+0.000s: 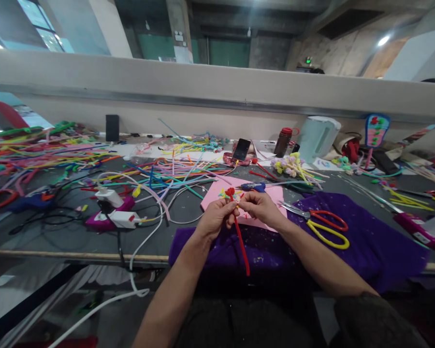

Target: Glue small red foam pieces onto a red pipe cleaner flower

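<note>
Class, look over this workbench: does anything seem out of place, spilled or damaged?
Small colored scraps lie scattered on the pink sheet, and the purple cloth is rumpled and speckled, which looks untidy. No damage or liquid spill stands out.

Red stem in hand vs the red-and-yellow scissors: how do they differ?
The red stem is held up in the left hand; the scissors lie partly on the purple cloth. The stem's lower part is one slim strip; the scissors have two looped handles. Both show red.
</note>
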Demonstrator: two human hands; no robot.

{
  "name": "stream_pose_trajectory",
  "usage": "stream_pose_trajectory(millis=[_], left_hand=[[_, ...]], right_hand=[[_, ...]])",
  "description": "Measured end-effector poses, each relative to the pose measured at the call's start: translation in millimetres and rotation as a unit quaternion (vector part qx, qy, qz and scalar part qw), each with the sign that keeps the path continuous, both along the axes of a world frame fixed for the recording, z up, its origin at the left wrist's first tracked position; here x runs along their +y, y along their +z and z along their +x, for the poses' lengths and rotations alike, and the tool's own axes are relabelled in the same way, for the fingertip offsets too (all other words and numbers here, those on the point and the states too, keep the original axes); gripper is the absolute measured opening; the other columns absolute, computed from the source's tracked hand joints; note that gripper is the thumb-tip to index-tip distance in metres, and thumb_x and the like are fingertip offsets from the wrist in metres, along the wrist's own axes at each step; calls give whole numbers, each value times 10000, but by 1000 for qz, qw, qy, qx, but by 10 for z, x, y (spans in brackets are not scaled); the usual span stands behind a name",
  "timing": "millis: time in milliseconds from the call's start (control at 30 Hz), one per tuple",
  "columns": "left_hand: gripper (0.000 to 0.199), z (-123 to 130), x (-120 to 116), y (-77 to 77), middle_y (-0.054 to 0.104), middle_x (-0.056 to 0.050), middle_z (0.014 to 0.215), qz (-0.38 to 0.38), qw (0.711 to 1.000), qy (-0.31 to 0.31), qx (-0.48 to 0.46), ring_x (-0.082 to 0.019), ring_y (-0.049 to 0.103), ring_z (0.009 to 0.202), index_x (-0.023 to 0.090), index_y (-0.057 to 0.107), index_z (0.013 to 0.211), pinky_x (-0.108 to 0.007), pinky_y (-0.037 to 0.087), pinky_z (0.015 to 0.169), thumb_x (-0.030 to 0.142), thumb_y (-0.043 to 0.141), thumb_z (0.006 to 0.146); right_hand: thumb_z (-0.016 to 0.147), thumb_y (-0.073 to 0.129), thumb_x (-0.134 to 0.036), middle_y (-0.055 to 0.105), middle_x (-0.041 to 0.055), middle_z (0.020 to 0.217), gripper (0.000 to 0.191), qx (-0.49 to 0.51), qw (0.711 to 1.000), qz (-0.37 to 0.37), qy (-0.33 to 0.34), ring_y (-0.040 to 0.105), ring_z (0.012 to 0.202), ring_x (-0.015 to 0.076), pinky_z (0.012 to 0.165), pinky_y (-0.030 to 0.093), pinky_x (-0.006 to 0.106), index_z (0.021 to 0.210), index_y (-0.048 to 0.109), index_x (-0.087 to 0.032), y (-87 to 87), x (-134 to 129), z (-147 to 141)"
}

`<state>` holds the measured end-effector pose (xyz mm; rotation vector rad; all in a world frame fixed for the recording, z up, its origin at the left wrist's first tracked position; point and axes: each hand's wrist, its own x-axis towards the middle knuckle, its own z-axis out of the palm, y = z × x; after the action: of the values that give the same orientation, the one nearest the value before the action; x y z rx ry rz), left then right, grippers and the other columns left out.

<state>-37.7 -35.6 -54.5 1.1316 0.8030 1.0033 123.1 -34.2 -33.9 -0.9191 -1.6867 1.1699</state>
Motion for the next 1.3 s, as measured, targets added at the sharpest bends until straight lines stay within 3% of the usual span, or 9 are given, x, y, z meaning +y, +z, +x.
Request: stream_pose_trajectory(millis=[200,700,900,967,1067,1167,1300], left_hand=[[296,-15,0,22,470,37,374,-26,999,-24,-14,-27,356,272,119,563,597,-148,225,304,384,590,725],[302,-6,3,-24,473,42,361,-19,1000,-8,6,-35,370,272,114,558,609,-155,241,308,394,596,715],[311,-29,-10,-14,462,47,358,-32,999,-8,-14,-29,353,272,117,549,608,-160,236,311,406,588,718],[311,-32,-6,-11,445,55,350,-39,999,2,-24,-25,340,269,119,540,604,-159,226,310,404,591,717],[311,-14,-9,-6,453,54,360,-38,999,8,-24,-25,346,272,118,538,605,-160,232,312,405,600,709],[314,15,-22,-4,477,45,379,-28,999,5,-18,-29,368,281,116,546,611,-160,247,314,411,611,698],[323,32,-36,-4,477,40,378,-11,1000,-8,-2,-32,376,280,108,561,607,-158,247,306,413,602,708]], right_hand=[[745,589,-358,475,-49,477,230,63,988,-101,98,383,386,50,372,253,177,656,527,-155,-37,64,54],[693,634,-288,428,-63,436,238,92,983,-139,72,340,347,39,337,219,170,589,470,-151,-66,68,14],[679,639,-302,415,-60,493,266,174,955,-209,117,300,340,24,326,174,169,588,434,-157,-59,110,102],[692,630,-331,445,-47,523,268,187,962,-182,86,336,354,31,330,201,171,603,447,-157,-53,124,133],[729,603,-376,529,-16,583,230,126,986,-110,24,423,410,57,355,279,174,739,543,-153,-54,97,109],[726,616,-376,573,-3,632,265,50,995,-75,30,492,483,85,377,323,171,875,567,-163,-72,40,34],[743,605,-371,536,-22,562,226,29,997,-59,41,462,453,68,389,320,169,761,560,-150,-88,27,9]])
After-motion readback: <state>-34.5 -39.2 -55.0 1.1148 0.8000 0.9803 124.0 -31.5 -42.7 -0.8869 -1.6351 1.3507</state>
